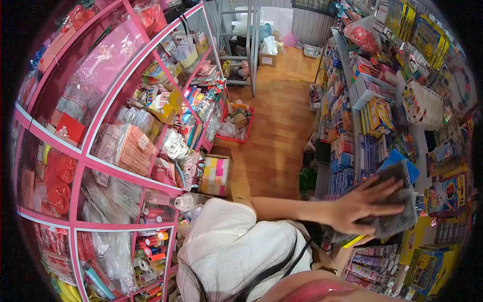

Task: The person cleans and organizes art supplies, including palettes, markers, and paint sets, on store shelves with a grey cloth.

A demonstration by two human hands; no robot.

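My left hand (370,205) reaches across to the shelf on the right, its fingers spread flat over a dark grey, fuzzy-looking sheet or packet (404,216). I cannot make out what kind of thing it is. A flat blue piece (398,162) shows behind its upper edge. Below my left palm, a narrow yellow strip (353,241) sticks out. Of my right hand (363,240) only a sliver shows under the dark piece, close to the strip; its fingers are hidden.
Packed shelves (347,121) of stationery run along the right. A pink-framed cabinet (78,189) full of packets and spools stands left. Between them runs a wooden floor (271,126), with a red basket (246,137), a cardboard box (214,175) and a stepladder (254,50).
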